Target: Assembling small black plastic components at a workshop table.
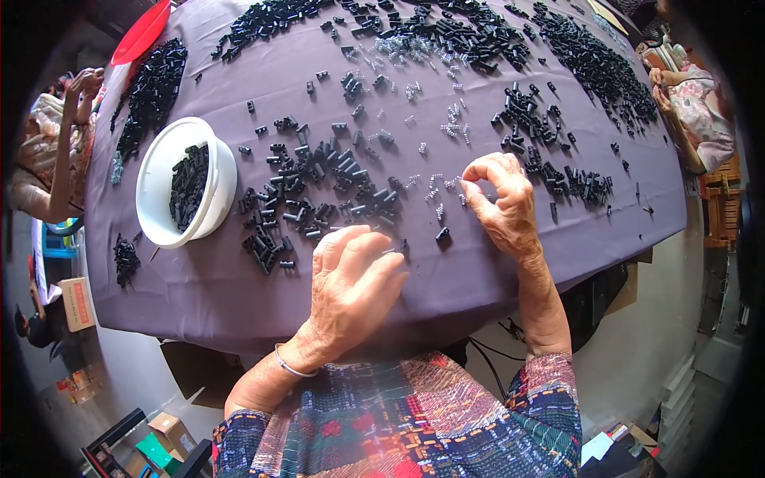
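My right hand point(504, 205) reaches over the table with thumb and forefinger pinched together. Its fingertips are right at a few small silver springs point(434, 188); whatever they hold is too small to make out. My left hand point(352, 279) hovers near the table's front edge, fingers curled and thumb toward the forefinger, a little smeared by motion. What it holds, if anything, cannot be told. Beyond it lies a loose heap of short black plastic pieces point(319, 187). One black piece point(443, 236) sits alone between my hands.
A white tub point(225, 211) with black pieces in it stands at left on the purple tablecloth point(191, 299). More black heaps point(598, 64) and silver springs point(410, 49) lie farther back. A red dish point(142, 33) is at far left. People sit at the left and right sides.
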Tool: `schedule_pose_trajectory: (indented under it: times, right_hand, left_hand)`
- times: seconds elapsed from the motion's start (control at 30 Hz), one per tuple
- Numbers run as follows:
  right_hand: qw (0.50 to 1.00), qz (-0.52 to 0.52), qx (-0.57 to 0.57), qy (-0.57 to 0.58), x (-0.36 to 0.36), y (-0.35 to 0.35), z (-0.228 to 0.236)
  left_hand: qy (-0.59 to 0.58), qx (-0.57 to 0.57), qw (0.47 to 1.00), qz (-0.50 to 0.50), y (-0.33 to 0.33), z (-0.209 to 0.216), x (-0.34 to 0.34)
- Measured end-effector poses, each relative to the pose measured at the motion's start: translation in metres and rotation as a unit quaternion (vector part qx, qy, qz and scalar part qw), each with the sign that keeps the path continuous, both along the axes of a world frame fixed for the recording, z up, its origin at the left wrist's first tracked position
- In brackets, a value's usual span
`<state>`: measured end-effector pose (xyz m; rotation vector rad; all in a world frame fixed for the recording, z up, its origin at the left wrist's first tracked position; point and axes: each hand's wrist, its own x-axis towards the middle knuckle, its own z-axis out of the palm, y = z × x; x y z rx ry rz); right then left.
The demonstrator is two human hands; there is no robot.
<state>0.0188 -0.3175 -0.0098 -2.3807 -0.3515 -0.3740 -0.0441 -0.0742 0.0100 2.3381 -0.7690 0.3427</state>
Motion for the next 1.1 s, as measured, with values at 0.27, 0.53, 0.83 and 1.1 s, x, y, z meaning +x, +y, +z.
schedule_pose_trajectory:
  times: [0.27, 0.53, 0.83, 1.1]
  right_hand:
    - [0.995, -0.005, -0.082, -0.06, -0.001, 0.005, 0.0]
    - [0.991, 0.008, -0.112, -0.068, 0.005, 0.01, 0.002]
    - [0.994, 0.016, -0.082, -0.072, 0.003, 0.006, 0.007]
    - [0.995, 0.079, 0.062, -0.002, -0.001, 0.008, 0.017]
  left_hand:
    - [-0.025, 0.004, 1.0, 0.008, 0.003, -0.001, -0.002]
    - [0.001, 0.003, 1.0, 0.011, 0.002, 0.003, -0.004]
    - [-0.047, 0.005, 0.999, -0.001, -0.003, 0.009, 0.015]
    - [-0.081, 0.02, 0.996, -0.007, -0.028, 0.012, 0.05]
